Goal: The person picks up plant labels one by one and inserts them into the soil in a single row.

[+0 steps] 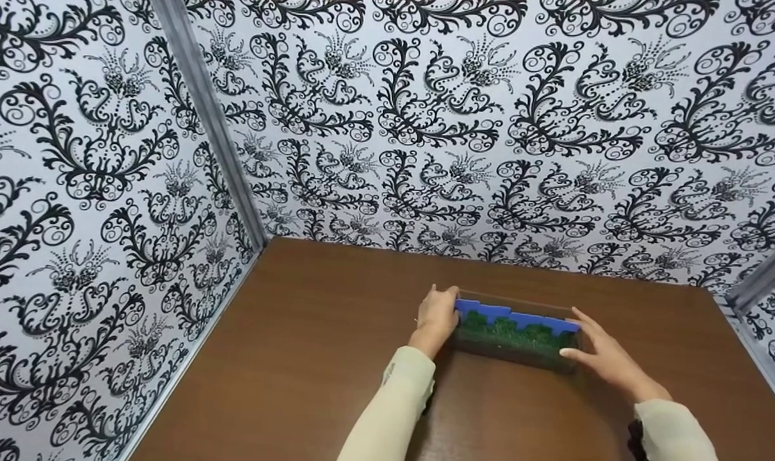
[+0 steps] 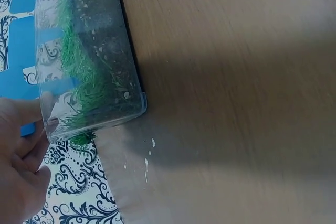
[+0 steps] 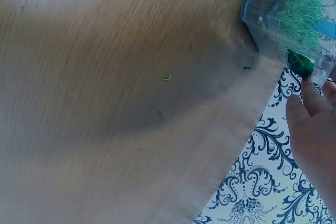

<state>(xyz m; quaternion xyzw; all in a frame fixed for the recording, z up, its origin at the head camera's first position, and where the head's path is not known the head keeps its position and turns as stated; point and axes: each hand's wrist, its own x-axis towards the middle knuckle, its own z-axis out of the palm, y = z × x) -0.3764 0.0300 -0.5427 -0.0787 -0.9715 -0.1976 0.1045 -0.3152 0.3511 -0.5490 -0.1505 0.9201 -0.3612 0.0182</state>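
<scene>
A long clear plastic tank (image 1: pixel 512 355) is over the brown table, between my two hands. Inside it are green artificial grass (image 2: pixel 86 72), dark gravelly soil (image 2: pixel 107 51) and a blue notched strip (image 1: pixel 522 318) along the back. My left hand (image 1: pixel 437 315) grips the tank's left end; in the left wrist view its fingers reach behind the clear wall. At the other end my right hand (image 1: pixel 604 351) holds the tank, thumb on the front wall and fingers toward the back rim. A dark opening with grass (image 3: pixel 300 64) shows in that end wall, beside a fingertip.
White walls (image 1: pixel 439 121) with black scrollwork enclose the brown wooden table (image 1: pixel 317 333) at the back and sides. A green scrap (image 3: pixel 167 77) and a small dark bit (image 3: pixel 247 68) lie on the tabletop. Pale specks (image 2: pixel 146 166) show near the tank's left end.
</scene>
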